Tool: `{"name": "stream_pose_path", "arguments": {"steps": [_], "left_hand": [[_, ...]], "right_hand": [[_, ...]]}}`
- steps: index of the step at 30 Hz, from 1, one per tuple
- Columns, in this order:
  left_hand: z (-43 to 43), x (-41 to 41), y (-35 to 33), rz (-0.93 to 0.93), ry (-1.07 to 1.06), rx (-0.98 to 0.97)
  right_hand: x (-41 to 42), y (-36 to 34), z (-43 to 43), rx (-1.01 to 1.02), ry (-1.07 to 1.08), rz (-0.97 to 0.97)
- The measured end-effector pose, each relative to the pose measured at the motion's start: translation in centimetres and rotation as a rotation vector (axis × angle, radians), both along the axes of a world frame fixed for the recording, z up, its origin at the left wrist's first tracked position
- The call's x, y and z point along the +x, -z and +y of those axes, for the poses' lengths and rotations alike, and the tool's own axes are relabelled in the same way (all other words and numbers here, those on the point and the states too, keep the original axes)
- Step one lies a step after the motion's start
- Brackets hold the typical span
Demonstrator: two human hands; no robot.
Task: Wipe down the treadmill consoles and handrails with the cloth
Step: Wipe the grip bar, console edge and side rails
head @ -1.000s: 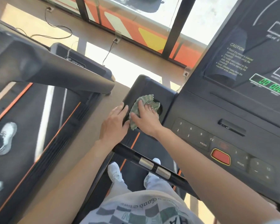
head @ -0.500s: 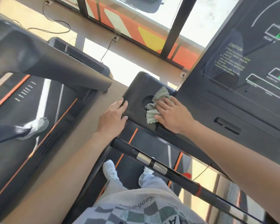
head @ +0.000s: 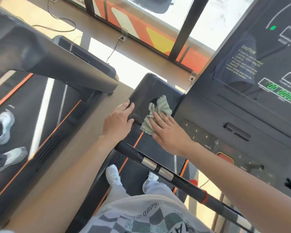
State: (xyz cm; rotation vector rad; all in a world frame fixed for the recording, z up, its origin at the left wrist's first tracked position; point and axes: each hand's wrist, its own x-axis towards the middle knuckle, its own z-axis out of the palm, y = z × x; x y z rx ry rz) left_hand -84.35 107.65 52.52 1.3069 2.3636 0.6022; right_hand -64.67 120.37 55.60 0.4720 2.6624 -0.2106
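A crumpled pale green cloth (head: 158,111) lies on the black left wing (head: 146,91) of the treadmill console, over its round cup recess. My right hand (head: 170,132) presses the cloth flat with straight fingers at the wing's near edge. My left hand (head: 118,121) rests on the wing's left edge, fingers laid over its corner. The console's keypad (head: 202,135) and lit display (head: 279,93) stand to the right. A black handrail (head: 160,169) with silver sensor plates runs diagonally below my arms.
A second treadmill (head: 45,52) stands to the left with a person's shoes (head: 5,123) on its belt. Power cables and wall sockets (head: 122,37) lie on the floor by the windows ahead. A red stop button (head: 225,158) sits on the console.
My right hand has slid the cloth back toward the near edge of the wing. The left hand has stayed on the wing's left edge. The shoes on the left belt have moved.
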Motion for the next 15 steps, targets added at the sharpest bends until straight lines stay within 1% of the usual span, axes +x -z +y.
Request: {"name": "stream_pose_path", "arguments": {"steps": [4,7,10,15], "left_hand": [[-0.2,-0.7,0.4,-0.087,-0.017,0.041],[-0.5,-0.8,0.4,-0.148,-0.065,0.081],[-0.9,0.3,0.3,-0.112,-0.133,0.11],[-0.6,1.1,0.6,-0.093,-0.181,0.083]], "right_hand": [[-1.4,0.4,-1.0,-0.039,0.0,0.018],[-3.8,1.0,-0.2,-0.02,0.014,0.059],[-6.1,1.6,1.1,0.016,0.035,0.092],[-9.5,1.7,5.0,0.003,0.125,0.106]]}}
